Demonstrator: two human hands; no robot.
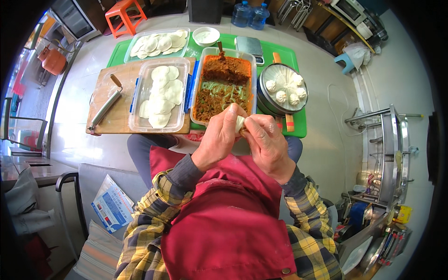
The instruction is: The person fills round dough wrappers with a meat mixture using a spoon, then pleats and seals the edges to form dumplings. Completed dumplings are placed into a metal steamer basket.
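Observation:
Between my fingers is a small filled dough bun (239,124), mostly hidden by my hands. My left hand (224,131) cups it from one side, and the fingertips of my right hand (266,140) pinch its edge. Both hands are above the near end of a plastic tub of minced filling (254,101), reddish at the far end, with green bits in the middle and a utensil handle (220,47) sticking up. To the right, several pleated buns (281,96) sit on the mesh liner of a round steamer (276,78). Flat dough wrappers (162,98) overlap in a clear plastic container (140,119) on the left.
A wooden board (105,80) bears a rolling pin (106,107). On the green table (301,127) stand another tray of wrappers (157,43), a white bowl of flour (206,36) and a digital scale (249,47). Wooden steamer handles (290,122) jut out at the table's near right.

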